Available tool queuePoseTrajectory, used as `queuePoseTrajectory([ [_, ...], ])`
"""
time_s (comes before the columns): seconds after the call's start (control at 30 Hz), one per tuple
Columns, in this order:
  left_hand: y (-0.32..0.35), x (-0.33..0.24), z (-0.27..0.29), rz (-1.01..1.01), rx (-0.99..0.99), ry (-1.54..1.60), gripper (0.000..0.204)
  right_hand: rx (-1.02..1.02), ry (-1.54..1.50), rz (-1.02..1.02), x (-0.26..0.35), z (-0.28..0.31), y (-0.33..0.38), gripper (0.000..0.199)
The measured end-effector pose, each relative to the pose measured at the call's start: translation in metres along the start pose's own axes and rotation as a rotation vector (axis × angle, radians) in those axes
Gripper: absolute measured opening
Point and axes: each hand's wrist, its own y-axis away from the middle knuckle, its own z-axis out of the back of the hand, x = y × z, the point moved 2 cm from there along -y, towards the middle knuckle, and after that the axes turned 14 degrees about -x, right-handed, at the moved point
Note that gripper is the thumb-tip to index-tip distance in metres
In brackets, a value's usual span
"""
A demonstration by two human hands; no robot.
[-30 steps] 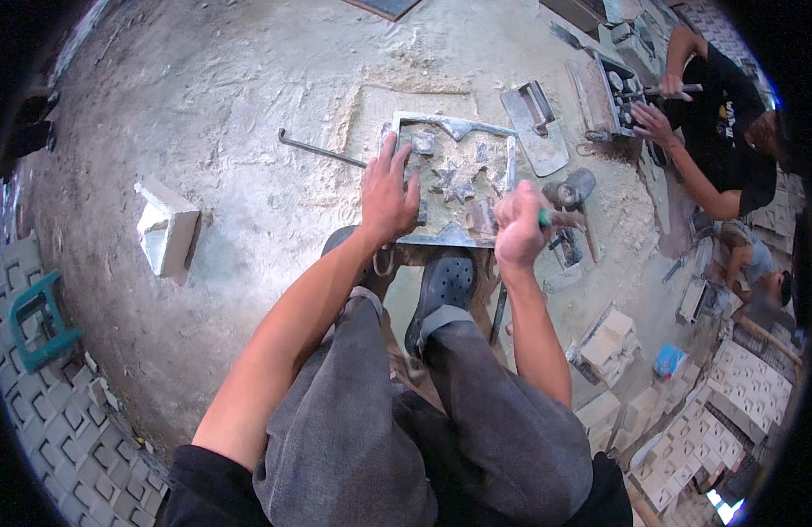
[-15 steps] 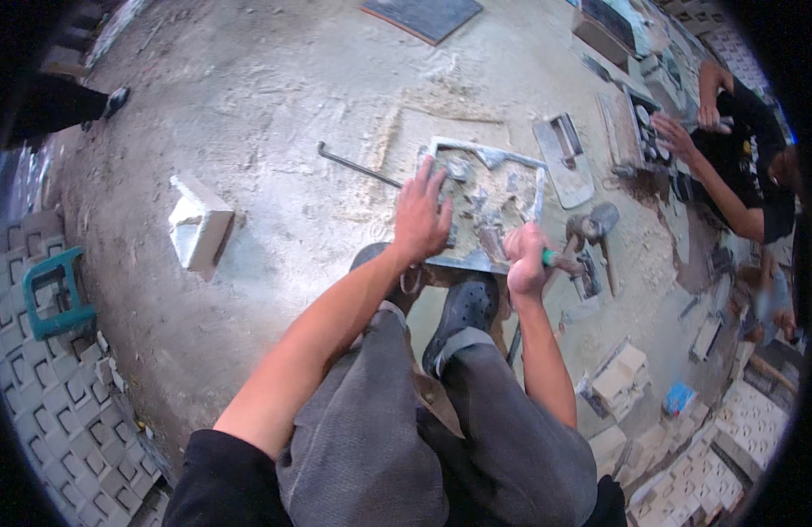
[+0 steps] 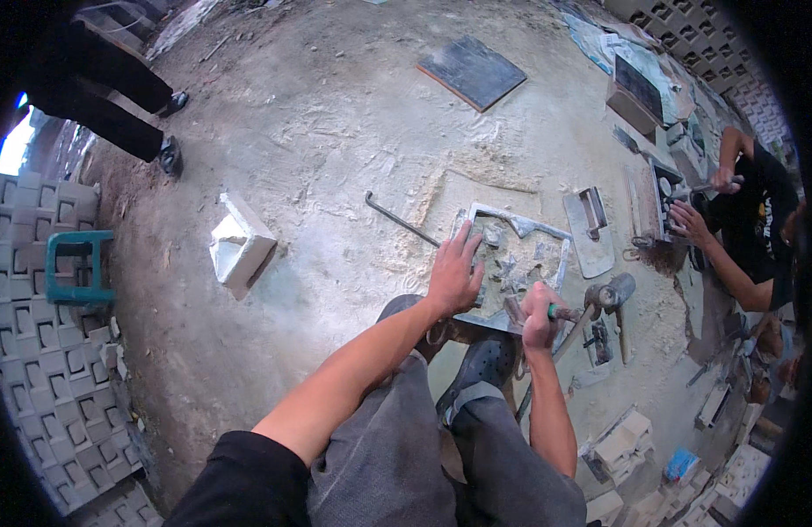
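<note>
Between my feet and the loose powder lies a square grey metal mould (image 3: pixel 566 259), partly filled with pale sandy material around raised inner shapes. My left hand (image 3: pixel 454 279) rests on its left side with fingers stretched out, gripping nothing. My right hand (image 3: pixel 538 318) is closed around a short hand tool with a green-banded handle (image 3: pixel 561 312), at the mould's near right corner. The tool's flat, dull metal end (image 3: pixel 514 309) points left over the filling; its exact kind is unclear. A bent metal rod (image 3: pixel 397 217) lies beside the mould at the far left.
Right of the mould lie a steel float (image 3: pixel 590 237) and a mallet (image 3: pixel 613 292). A pale cast block (image 3: pixel 241 244) sits at left, a dark board (image 3: pixel 473 72) farther off. A co-worker (image 3: pixel 757 215) works at right; another person (image 3: pixel 116 97) stands far left near a green stool (image 3: pixel 79 268).
The view has shifted, so the scene sits lower and farther right. My left hand stays on the mould's left side and my right hand keeps its grip on the tool over the near right corner.
</note>
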Motion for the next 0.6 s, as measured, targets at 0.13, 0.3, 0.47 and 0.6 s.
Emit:
queuePoseTrajectory([
  [0.13,0.001,0.003,0.004,-0.016,-0.009,-0.029,0.052,-0.004,-0.085,0.064,0.019,0.001,0.008,0.041],
  [0.3,-0.001,0.001,0.001,0.008,0.013,-0.002,0.052,0.012,0.029,-0.003,-0.005,0.003,0.001,0.042],
  [0.47,-0.001,-0.002,0.003,-0.019,-0.005,-0.008,0.051,0.019,0.002,0.187,0.013,0.006,0.006,0.042],
  [0.6,-0.002,-0.005,-0.001,0.003,0.007,0.019,0.051,0.037,0.166,0.090,-0.008,0.005,-0.003,0.041],
])
